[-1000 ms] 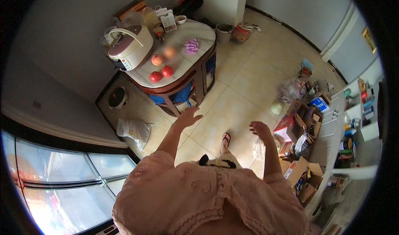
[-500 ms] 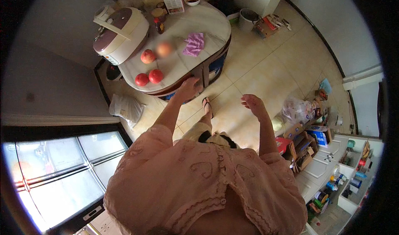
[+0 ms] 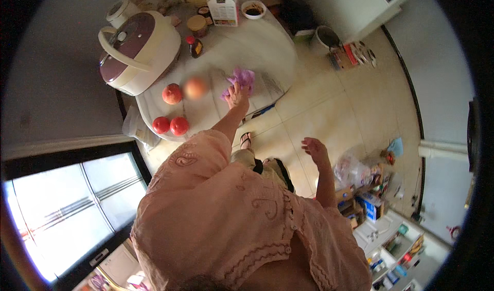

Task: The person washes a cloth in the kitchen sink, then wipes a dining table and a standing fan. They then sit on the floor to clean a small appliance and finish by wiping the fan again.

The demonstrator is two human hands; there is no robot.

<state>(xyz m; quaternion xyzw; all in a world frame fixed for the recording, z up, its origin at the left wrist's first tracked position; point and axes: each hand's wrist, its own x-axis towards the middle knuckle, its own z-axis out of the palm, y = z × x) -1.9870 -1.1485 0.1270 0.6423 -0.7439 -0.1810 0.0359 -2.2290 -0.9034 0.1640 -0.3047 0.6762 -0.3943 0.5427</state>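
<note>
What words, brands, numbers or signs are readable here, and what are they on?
No text reads clearly.
White carton on the table: print too small to read.
Dark red-capped bottle: label too small to read.
Blue box at the right: white marking too blurred to read.

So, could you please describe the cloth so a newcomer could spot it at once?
Find the pale table, then look right of the round fruit. The left hand touches the cloth: crumpled and light purple, unlike the smooth, reddish fruit.

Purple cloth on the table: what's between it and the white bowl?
In the head view, only bare tabletop lies between purple cloth and white bowl.
</note>
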